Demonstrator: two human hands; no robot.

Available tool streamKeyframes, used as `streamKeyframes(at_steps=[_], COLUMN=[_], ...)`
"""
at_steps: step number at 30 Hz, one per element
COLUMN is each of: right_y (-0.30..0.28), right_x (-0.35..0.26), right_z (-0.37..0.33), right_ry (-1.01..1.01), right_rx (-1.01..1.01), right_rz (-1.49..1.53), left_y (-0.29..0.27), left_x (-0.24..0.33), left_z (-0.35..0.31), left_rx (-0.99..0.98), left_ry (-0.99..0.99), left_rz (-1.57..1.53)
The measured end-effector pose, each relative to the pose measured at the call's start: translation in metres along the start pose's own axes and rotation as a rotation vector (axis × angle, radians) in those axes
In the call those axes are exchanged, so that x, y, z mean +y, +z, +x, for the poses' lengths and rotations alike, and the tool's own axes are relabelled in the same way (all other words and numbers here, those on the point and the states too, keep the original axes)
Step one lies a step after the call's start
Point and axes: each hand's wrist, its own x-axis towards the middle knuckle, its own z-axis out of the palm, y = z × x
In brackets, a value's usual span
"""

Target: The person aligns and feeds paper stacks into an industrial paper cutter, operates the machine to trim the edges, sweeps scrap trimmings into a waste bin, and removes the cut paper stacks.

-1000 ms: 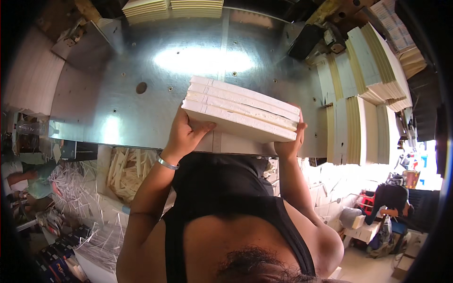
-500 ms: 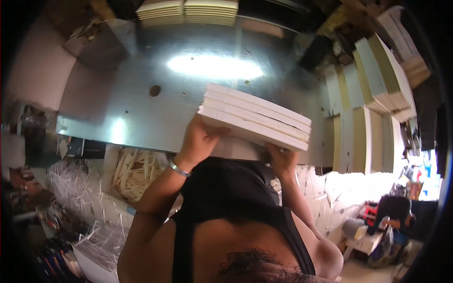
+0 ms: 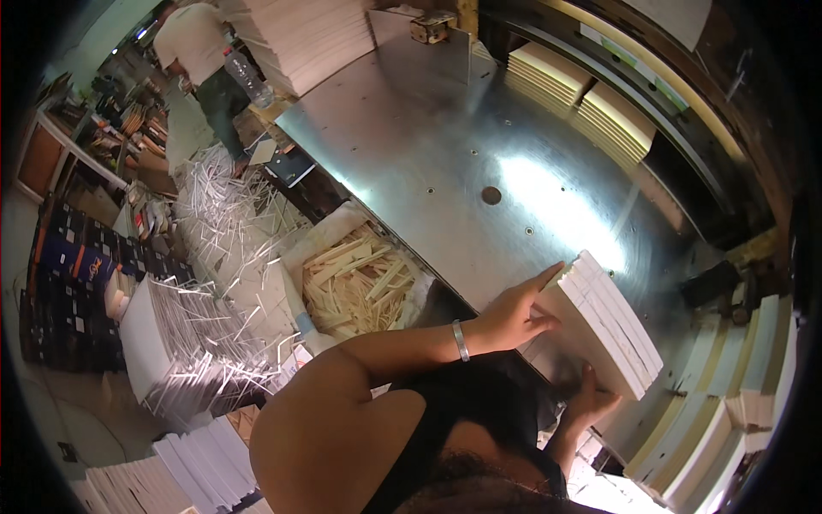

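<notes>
My left hand [image 3: 512,311] grips the left end of a stack of cream paper booklets [image 3: 606,321] resting on the near edge of a shiny metal table [image 3: 445,146]. My right hand [image 3: 592,401] holds the stack's near side from below. The stack lies tilted, with its trimmed edges showing several layers. A silver bracelet sits on my left wrist.
More cream paper stacks [image 3: 578,94] sit at the back of the table under a dark machine head. Stacks stand at the right [image 3: 728,411]. A bin of paper offcut strips [image 3: 360,278] is below the table's left edge. Another person [image 3: 201,51] stands far left among paper piles.
The view has swung to the left and tilted. The stack stays in both hands at the table's near edge and now appears at the right.
</notes>
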Motion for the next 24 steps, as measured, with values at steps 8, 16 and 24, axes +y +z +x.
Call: streamKeyframes(at_steps=[8, 16, 24], right_y=[-0.011, -0.035, -0.038], right_x=[0.032, 0.048, 0.065], right_z=[0.002, 0.027, 0.039], right_ry=[0.046, 0.016, -0.154], right_rx=[0.033, -0.202, -0.258], right_rz=[-0.057, 0.178, 0.153], left_y=[0.0, -0.013, -0.002], left_x=[-0.01, -0.019, -0.026], left_z=[-0.004, 0.015, 0.019], left_rx=[0.065, -0.065, -0.164], left_ry=[0.161, 0.202, 0.165], left_rz=[0.184, -0.054, -0.085])
